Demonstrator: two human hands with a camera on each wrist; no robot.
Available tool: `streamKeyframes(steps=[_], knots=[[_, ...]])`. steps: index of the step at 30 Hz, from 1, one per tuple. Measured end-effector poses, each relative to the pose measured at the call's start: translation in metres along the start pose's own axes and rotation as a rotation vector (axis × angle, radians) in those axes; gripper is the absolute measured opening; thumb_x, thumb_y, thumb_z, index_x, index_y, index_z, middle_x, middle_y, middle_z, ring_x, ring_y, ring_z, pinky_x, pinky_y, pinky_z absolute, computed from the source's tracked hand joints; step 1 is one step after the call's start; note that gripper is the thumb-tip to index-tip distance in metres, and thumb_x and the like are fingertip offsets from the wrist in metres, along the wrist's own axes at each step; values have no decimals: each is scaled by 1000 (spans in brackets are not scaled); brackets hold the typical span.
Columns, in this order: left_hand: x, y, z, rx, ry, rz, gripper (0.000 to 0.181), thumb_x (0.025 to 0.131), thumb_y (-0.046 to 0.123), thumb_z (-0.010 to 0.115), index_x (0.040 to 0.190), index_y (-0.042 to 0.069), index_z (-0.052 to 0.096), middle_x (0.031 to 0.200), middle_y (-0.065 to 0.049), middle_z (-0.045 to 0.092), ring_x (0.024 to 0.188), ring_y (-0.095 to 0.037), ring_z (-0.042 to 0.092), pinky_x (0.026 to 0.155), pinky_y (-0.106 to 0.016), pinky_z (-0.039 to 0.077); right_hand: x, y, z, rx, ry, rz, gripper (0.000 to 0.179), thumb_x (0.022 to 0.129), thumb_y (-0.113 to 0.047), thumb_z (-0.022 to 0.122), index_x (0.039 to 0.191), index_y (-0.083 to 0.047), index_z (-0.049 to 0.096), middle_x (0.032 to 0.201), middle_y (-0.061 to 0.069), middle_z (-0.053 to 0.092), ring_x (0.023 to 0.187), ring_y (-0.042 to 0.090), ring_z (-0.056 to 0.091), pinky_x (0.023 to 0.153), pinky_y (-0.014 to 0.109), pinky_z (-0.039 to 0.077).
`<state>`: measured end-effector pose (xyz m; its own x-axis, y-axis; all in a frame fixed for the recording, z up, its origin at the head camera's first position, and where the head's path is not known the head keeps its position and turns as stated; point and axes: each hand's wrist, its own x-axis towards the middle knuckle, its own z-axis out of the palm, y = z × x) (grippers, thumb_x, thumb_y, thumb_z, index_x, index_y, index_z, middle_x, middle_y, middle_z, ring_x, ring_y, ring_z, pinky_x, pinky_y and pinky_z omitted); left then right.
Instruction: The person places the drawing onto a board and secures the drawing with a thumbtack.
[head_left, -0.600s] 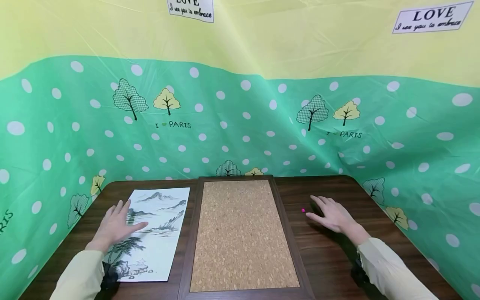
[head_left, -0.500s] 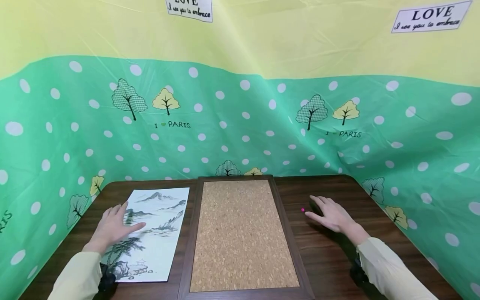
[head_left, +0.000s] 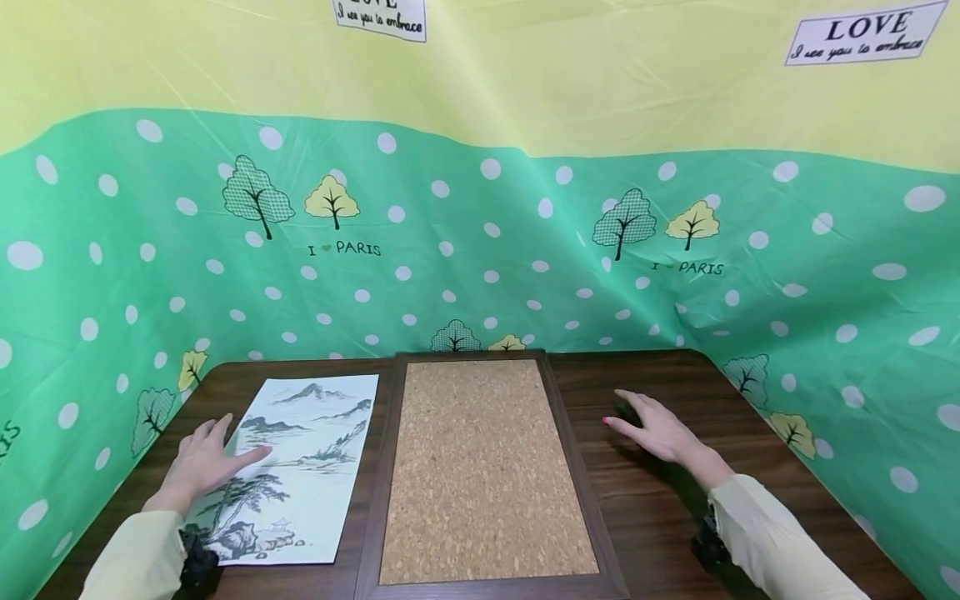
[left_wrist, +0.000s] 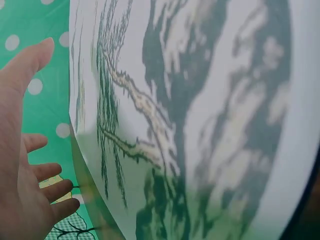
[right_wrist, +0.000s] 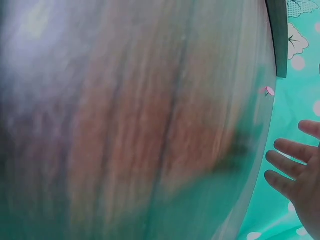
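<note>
On the left of the table lies a white sheet with an ink landscape print [head_left: 322,492]. Above its left edge is my left hand [head_left: 198,467], fingers spread and thumb pointing right over the paper; nothing is in it. The left wrist view shows the same hand [left_wrist: 25,135] beside the print. My right hand [head_left: 663,429] is held over the right side of the table, fingers extended and holding nothing. Its thumb tip overlaps a small pink pushpin [head_left: 605,420] in the head view. In the right wrist view the pushpin [right_wrist: 270,91] shows apart from the fingers.
A cork board [head_left: 483,475] in a dark wooden frame [head_left: 372,500] lies mid-table, between the hands. Dark wood tabletop [head_left: 645,517] extends to its right. A green and yellow printed cloth [head_left: 480,233] hangs behind and along both sides of the table.
My left hand has drawn back to the left, uncovering more of the print. My right hand has shifted slightly left, its thumb closer to the pushpin. Sheet and board stay in place.
</note>
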<state>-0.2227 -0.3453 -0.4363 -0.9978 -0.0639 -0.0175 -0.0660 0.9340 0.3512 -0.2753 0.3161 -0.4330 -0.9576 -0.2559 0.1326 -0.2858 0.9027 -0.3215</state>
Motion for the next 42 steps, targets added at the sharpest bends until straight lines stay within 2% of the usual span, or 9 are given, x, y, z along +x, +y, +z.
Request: streamKeyframes(steps=[11,19,22,24,28,34,42], knots=[[-1,-8,-5,-5,-46,-50,111,75,68,52,131,-22,20,125,-48,24,110,-63,21,86,-68,25,5,-3,4,76,8,10,69,89,-49,47,132,4,40,130,28,43,118,44,39,92,57,32],[0,-9,-7,-39,-55,-72,111,75,67,54,133,-21,18,126,-45,28,111,-60,28,84,-64,32,8,-6,5,131,58,5,58,92,-43,47,125,5,46,124,27,48,112,41,46,90,54,36],[0,-9,-7,-48,-53,-73,110,75,66,55,133,-20,19,123,-44,33,109,-58,33,82,-62,35,9,-5,7,154,73,12,55,92,-41,48,123,5,48,117,25,53,102,36,53,85,51,40],[1,-9,-7,-58,-50,-75,109,75,65,56,132,-20,20,121,-42,37,107,-56,36,80,-61,36,10,-5,9,179,77,13,53,92,-39,50,121,5,50,107,21,59,87,29,57,77,45,44],[2,-9,-6,-70,-48,-83,105,73,61,61,130,-21,26,114,-39,43,101,-52,43,78,-58,39,13,-4,12,246,73,27,46,91,-32,53,116,6,53,88,10,62,68,16,54,62,33,44],[3,-11,-5,-89,-44,-102,95,68,55,70,118,-20,42,100,-33,53,86,-40,53,71,-50,43,17,0,16,313,81,70,28,89,-19,56,105,5,60,85,8,63,72,15,53,61,29,43],[4,-14,-4,-134,-17,-106,74,69,43,74,106,-16,51,91,-26,56,78,-32,52,67,-45,42,20,2,19,420,39,133,20,88,-9,56,99,6,63,79,9,64,64,14,55,54,25,46]])
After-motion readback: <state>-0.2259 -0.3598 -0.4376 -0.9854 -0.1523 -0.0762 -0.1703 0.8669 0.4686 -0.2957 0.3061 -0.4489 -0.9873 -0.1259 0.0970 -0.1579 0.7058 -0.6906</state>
